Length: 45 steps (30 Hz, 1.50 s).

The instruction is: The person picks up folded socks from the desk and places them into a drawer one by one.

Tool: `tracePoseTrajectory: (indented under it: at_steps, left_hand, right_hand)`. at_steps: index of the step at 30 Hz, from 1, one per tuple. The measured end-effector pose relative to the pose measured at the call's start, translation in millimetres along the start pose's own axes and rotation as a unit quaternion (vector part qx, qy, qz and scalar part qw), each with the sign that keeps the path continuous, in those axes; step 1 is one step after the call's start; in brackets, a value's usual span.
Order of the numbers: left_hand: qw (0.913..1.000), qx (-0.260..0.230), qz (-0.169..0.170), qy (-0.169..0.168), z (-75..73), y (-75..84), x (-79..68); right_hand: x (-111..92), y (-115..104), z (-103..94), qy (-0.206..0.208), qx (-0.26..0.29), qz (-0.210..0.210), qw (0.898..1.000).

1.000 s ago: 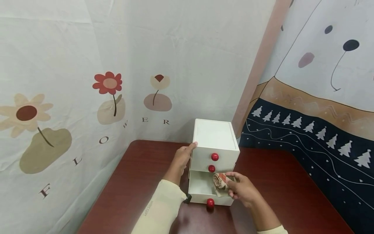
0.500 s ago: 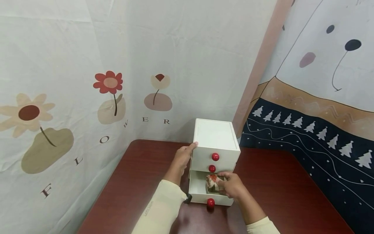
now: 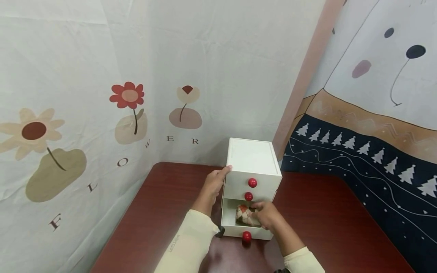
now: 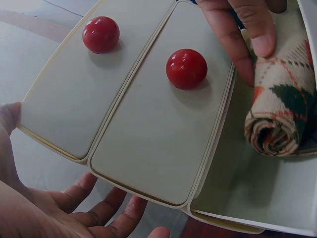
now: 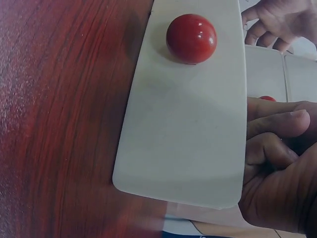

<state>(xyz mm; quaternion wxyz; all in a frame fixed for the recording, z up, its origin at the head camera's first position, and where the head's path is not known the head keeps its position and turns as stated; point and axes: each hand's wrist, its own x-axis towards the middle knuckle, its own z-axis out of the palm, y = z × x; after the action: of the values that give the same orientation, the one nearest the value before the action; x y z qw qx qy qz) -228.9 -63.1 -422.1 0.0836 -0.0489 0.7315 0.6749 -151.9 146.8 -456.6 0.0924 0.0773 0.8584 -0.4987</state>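
Observation:
A white drawer cabinet (image 3: 253, 155) with red knobs stands on the table, its bottom drawer (image 3: 229, 229) pulled out. My left hand (image 3: 212, 185) rests at the cabinet's left side; in the left wrist view its fingers (image 4: 111, 201) are spread along the side and one digit touches the top corner. A rolled, plaid-patterned cloth (image 3: 243, 216) lies inside the drawer, its coiled end facing left. My right hand (image 3: 268, 216) reaches in from the right and holds the roll, with one fingertip (image 4: 263, 44) on the cloth and another finger along its back side. The roll's right end is hidden.
The upper drawers are closed, with red knobs (image 3: 252, 182) on their fronts. The bottom drawer's red knob (image 5: 191, 38) sticks out over the dark red wooden table (image 3: 177, 189). A pale printed curtain (image 3: 68, 57) hangs behind, and a navy one with trees (image 3: 341, 178) at right.
My right hand has moved left with the cloth roll, from the drawer's right side further in, and the roll now sits lower. The left hand has stayed at the cabinet's side.

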Motion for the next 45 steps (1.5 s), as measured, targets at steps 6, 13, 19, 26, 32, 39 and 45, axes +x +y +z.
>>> tracePoseTrajectory:
  at_steps: [6,13,19,26,32,39,45]
  left_hand:
    - [1.0000,-0.001,-0.002,0.002,0.7,-1.8,-1.6]
    - [1.0000,-0.006,0.000,0.001,0.3,-1.8,-2.7]
    - [1.0000,-0.005,0.002,0.000,-0.8,-0.4,-4.7]
    - [1.0000,-0.002,-0.004,0.004,-0.3,2.7,-2.6]
    - [1.0000,0.000,-0.007,0.003,0.1,4.2,-0.6]
    - [1.0000,0.003,-0.003,0.003,0.2,5.6,-1.2]
    - [1.0000,0.004,-0.001,0.002,-0.4,4.4,-1.7]
  right_hand:
    - [2.5,4.9,1.9,-0.005,-0.034,-0.007,0.999]
    - [0.5,1.5,1.3,0.010,-0.109,-0.022,0.994]
    - [-9.3,-6.2,-1.6,0.032,-0.147,-0.038,0.988]
    - [-29.4,-18.5,3.0,0.083,-0.196,-0.080,0.974]
    - [-49.2,-24.2,14.4,0.129,-0.242,-0.104,0.956]
    - [-70.1,-20.9,30.9,0.173,-0.286,-0.124,0.934]
    - [-77.7,-14.0,40.5,0.139,-0.327,-0.089,0.931]
